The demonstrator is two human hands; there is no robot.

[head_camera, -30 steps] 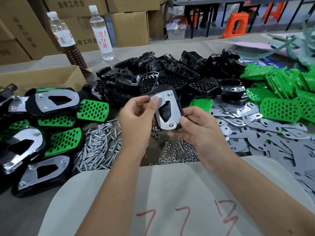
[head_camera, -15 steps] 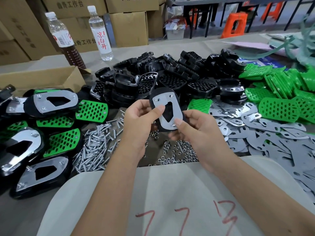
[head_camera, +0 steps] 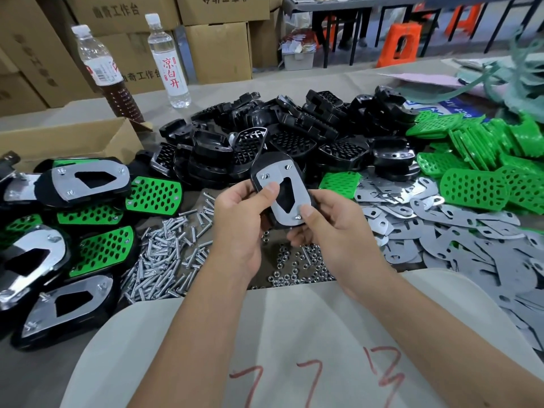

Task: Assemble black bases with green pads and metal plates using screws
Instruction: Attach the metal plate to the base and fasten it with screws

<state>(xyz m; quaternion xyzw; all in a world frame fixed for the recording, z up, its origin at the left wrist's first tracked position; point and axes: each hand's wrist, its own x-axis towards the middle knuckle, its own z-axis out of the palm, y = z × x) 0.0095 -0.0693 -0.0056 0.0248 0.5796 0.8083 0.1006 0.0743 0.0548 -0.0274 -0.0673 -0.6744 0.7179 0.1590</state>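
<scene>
Left hand (head_camera: 238,219) and right hand (head_camera: 332,228) together hold one assembly above the worktop (head_camera: 265,83), the fingers of each curled round it rather than spread. The left thumb presses on the upper-left limb of the metal plate (head_camera: 275,198); the remaining left fingers are hidden behind the black base (head_camera: 272,161), so their lie cannot be told. The right thumb rests on the plate's lower, narrow end, just beside a screw (head_camera: 298,217) seated there, with the right fingers curled underneath. The assembly lies between the two hands, touching both, so neither hand is clearly the nearer; the left grips its side, the right its near end. Its long axis runs from the right thumb up and away from the person, tilted slightly leftward; the broad end, bearing two further screw heads, points away, and the tapered end points toward the person. The plate side faces the camera, so whether a green pad sits on the hidden face cannot be seen. Judged from this, the piece is near completion and any next step turns on that lower screw. Directly below the fingers lie loose nuts (head_camera: 294,269); to the left of the left fingers a heap of loose screws (head_camera: 164,251) and finished units (head_camera: 85,184); to the right, spare plates (head_camera: 441,231) and green pads (head_camera: 474,189); beyond, unassembled black bases (head_camera: 294,134).
</scene>
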